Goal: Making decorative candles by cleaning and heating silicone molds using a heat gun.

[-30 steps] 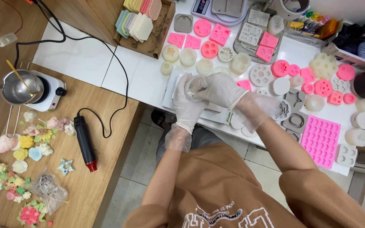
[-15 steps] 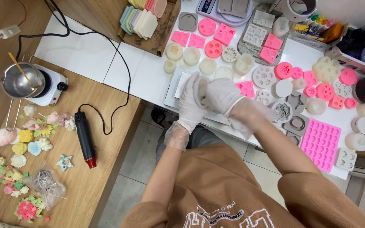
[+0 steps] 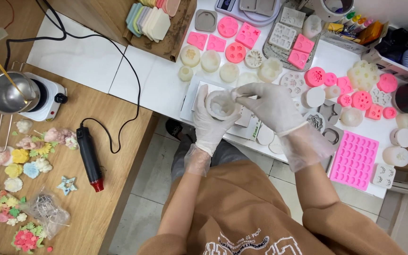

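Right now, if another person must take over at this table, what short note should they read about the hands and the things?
Left hand, gloved: cups a round whitish translucent mould from below.
Right hand, gloved: fingertips pinch the mould's rim.
The mould is held above a flat white box on the white table.
Around it: pink and whitish moulds, including a big pink tray mould.
Wooden table on the left: metal pot on a small hotplate, black heat gun, coloured flower pieces.

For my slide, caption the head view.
Gloved left hand cups a translucent silicone mould while the right hand pinches its rim above a mould-covered white table.
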